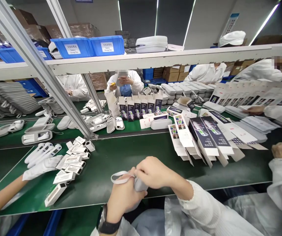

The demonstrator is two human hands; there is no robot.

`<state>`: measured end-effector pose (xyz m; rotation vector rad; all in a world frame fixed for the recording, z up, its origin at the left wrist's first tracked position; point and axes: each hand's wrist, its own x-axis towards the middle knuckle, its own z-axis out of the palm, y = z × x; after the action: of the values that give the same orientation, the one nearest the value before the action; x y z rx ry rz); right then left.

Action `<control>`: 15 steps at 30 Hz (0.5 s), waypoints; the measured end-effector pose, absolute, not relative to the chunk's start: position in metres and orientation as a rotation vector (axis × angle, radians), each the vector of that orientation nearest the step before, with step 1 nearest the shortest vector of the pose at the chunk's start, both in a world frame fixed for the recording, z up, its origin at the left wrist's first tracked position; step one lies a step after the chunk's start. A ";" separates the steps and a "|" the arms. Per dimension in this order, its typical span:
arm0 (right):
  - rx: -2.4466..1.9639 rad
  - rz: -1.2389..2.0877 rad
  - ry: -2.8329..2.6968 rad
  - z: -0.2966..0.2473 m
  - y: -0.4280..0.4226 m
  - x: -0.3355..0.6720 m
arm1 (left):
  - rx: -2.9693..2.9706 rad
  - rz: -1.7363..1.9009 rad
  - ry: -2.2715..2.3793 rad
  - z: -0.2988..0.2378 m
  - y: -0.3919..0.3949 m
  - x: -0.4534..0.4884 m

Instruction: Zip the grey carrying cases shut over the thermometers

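Case of grey, rounded, smooth-looking material (140,185) sits in the grasp of the bare left hand (124,194), which wraps around it and hides much of its body, near the front edge of the dark green work surface (111,152). Its pale looped wrist strap (121,181) lies across the left knuckles. The bare right hand (152,172) has its fingers curled together at the case's upper end; what they pinch is hidden. Printed navy-and-white cardboard boxes (206,136) crowd the right; small white open cartons (74,159) lie left, beside a co-worker's white-gloved hand (44,167).
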<state>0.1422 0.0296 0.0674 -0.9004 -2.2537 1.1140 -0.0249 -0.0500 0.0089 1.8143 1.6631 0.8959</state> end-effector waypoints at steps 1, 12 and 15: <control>-0.868 1.003 -2.316 0.065 0.029 0.141 | 1.851 0.834 1.644 0.009 -0.046 -0.027; -0.835 1.723 -1.380 -0.049 0.077 0.118 | 0.997 1.370 1.552 -0.046 0.043 -0.051; -1.076 1.617 -0.979 -0.056 0.130 0.096 | 0.835 1.494 1.597 -0.056 0.079 -0.063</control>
<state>0.0961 0.1298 -0.0555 -1.0763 -0.9789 1.6169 -0.0630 0.0786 -0.0558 0.8347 1.5970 1.4941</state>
